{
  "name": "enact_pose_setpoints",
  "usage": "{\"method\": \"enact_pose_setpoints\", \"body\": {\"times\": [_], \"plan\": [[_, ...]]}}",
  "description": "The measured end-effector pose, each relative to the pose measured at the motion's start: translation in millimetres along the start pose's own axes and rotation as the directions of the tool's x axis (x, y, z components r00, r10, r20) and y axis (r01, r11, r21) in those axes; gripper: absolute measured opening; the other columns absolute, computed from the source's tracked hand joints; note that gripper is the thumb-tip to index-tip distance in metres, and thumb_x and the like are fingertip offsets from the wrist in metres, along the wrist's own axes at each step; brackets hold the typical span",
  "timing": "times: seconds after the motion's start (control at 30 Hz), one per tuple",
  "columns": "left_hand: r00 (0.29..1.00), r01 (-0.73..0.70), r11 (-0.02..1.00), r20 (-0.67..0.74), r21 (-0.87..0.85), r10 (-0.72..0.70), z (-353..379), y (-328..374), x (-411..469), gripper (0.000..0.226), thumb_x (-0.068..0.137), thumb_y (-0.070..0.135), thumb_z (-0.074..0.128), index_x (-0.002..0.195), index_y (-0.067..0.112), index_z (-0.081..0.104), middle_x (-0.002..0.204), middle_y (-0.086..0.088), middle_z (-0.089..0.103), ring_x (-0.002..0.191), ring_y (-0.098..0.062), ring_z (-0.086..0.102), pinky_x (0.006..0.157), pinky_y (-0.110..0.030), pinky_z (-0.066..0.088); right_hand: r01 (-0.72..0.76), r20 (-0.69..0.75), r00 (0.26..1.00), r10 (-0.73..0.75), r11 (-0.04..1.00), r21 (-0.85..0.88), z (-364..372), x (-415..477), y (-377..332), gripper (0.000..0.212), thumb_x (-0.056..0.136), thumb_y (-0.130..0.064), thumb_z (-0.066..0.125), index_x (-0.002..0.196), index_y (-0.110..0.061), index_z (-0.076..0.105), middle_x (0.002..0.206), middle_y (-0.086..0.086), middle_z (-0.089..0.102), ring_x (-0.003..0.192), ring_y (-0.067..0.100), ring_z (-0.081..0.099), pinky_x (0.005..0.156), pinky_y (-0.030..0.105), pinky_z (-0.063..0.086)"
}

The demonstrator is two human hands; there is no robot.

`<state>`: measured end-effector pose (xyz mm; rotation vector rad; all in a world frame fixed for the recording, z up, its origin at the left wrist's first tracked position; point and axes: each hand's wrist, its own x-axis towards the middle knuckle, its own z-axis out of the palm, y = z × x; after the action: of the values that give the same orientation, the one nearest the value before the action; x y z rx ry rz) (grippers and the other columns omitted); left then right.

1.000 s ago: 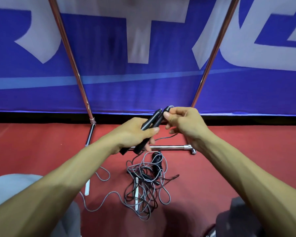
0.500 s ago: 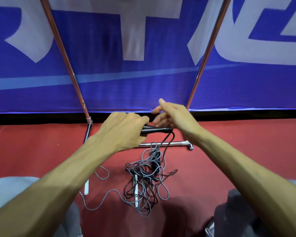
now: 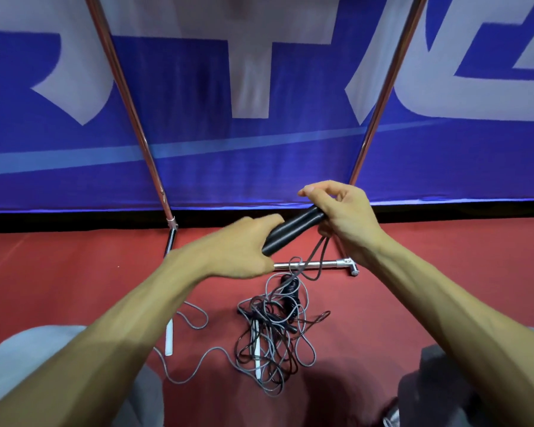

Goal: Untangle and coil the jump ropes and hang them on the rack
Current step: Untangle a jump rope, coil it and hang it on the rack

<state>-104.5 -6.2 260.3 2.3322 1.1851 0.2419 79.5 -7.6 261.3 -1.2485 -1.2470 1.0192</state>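
Now tilted up rightward from level: black handles, gripped low by left hand, high by right hand, above tangled ropes on the floor. Keep handles together; draw cord up slowly, easing loops free.

I count two black handles side by side, two white handles on the floor, one rope tangle, one rack.

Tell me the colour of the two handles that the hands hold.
Matte black: the two cylindrical jump rope handles show best in the head view.
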Motion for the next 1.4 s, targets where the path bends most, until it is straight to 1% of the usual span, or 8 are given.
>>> {"method": "enact_pose_setpoints", "body": {"times": [0.2, 0.37, 0.5, 0.63, 0.83, 1.03, 1.17, 1.4], "plan": [[0.964, 0.103, 0.990, -0.237, -0.098, -0.124, 16.4, -0.3, -4.2, 0.014, 0.088, 0.036, 0.065, 0.085, 0.027, 0.055, 0.066, 0.004, 0.057, 0.060, -0.022, 0.055, 0.063, -0.037, 0.048, 0.022, -0.050, 0.998, -0.022, 1.000, 0.005, -2.8, -1.7, -2.0, 0.016, 0.093, -0.011, 0.054, 0.085, -0.009, 0.068, 0.046, -0.003, 0.035, 0.039, 0.012, 0.027, 0.044, 0.025, 0.024], [0.885, 0.228, 0.966, -0.387, -0.120, -0.257, 21.6, 16.3, -12.4, 0.045, 0.089, 0.050, 0.058, 0.060, 0.019, 0.046, 0.050, 0.006, 0.047, 0.051, -0.017, 0.045, 0.052, -0.029, 0.036, 0.020, 0.028, 0.999, -0.023, 0.995, 0.100, -4.3, -5.6, -14.3, 0.024, 0.097, -0.023, 0.052, 0.088, -0.007, 0.067, 0.040, 0.002, 0.044, 0.037, 0.014, 0.033, 0.042, 0.022, 0.029], [0.872, 0.189, 0.789, -0.270, -0.584, -0.409, 25.3, 20.9, -11.7, 0.049, 0.091, 0.045, 0.061, 0.059, 0.022, 0.032, 0.046, 0.006, 0.028, 0.041, -0.015, 0.022, 0.043, -0.023, 0.021, -0.075, 0.151, 0.988, 0.042, 0.973, 0.220, -10.7, -7.7, -22.6, 0.048, 0.099, -0.045, 0.039, 0.089, -0.006, 0.066, 0.056, 0.011, 0.060, 0.044, 0.020, 0.049, 0.050, 0.026, 0.045], [0.850, 0.065, 0.458, -0.191, -0.887, -0.491, 23.6, 27.4, -8.7, 0.043, 0.094, 0.040, 0.058, 0.064, 0.023, 0.031, 0.044, 0.005, 0.023, 0.034, -0.008, 0.016, 0.041, -0.014, 0.014, 0.029, 0.329, 0.944, 0.002, 0.996, -0.089, -4.4, -15.4, -11.7, 0.053, 0.099, -0.045, 0.040, 0.089, 0.000, 0.065, 0.069, 0.018, 0.068, 0.055, 0.029, 0.064, 0.057, 0.029, 0.052], [0.761, -0.073, 0.403, -0.312, -0.912, -0.569, 16.9, 30.4, -6.0, 0.051, 0.085, 0.041, 0.070, 0.060, 0.022, 0.030, 0.045, 0.002, 0.022, 0.035, -0.012, 0.018, 0.039, -0.019, 0.015, 0.266, 0.490, 0.871, 0.031, 0.809, -0.525, 8.4, -27.9, 19.7, 0.014, 0.095, -0.021, 0.056, 0.084, -0.012, 0.059, 0.062, 0.001, 0.068, 0.056, 0.006, 0.063, 0.058, 0.015, 0.044], [0.651, -0.016, 0.654, -0.504, -0.756, -0.567, 22.4, 25.3, 0.3, 0.063, 0.062, 0.028, 0.089, 0.054, 0.023, 0.027, 0.048, 0.008, 0.023, 0.050, -0.018, 0.022, 0.049, -0.029, 0.023, 0.533, 0.627, 0.778, -0.049, 0.581, -0.615, 22.7, -39.9, 19.9, 0.014, 0.101, -0.028, 0.041, 0.091, -0.017, 0.041, 0.063, -0.008, 0.044, 0.056, 0.017, 0.038, 0.059, 0.032, 0.027], [0.537, 0.006, 0.823, -0.692, -0.568, -0.482, 19.3, 24.9, -2.4, 0.036, 0.078, 0.018, 0.067, 0.057, 0.016, 0.038, 0.048, 0.006, 0.034, 0.053, -0.019, 0.032, 0.054, -0.032, 0.030, 0.527, 0.650, 0.756, -0.081, 0.663, -0.531, 26.8, -47.4, 12.9, 0.011, 0.097, -0.027, 0.050, 0.090, -0.018, 0.050, 0.056, -0.008, 0.050, 0.051, 0.009, 0.046, 0.055, 0.028, 0.035], [0.572, -0.087, 0.859, -0.731, -0.505, -0.372, 11.7, 29.3, -8.7, 0.031, 0.094, 0.026, 0.059, 0.072, 0.014, 0.040, 0.060, -0.017, 0.050, 0.041, -0.023, 0.059, 0.045, -0.033, 0.049, 0.331, 0.553, 0.831, 0.059, 0.746, -0.578, 16.1, -39.2, 22.2, 0.031, 0.093, -0.031, 0.058, 0.063, -0.023, 0.059, 0.059, 0.004, 0.069, 0.052, 0.006, 0.061, 0.062, 0.026, 0.048]]}}
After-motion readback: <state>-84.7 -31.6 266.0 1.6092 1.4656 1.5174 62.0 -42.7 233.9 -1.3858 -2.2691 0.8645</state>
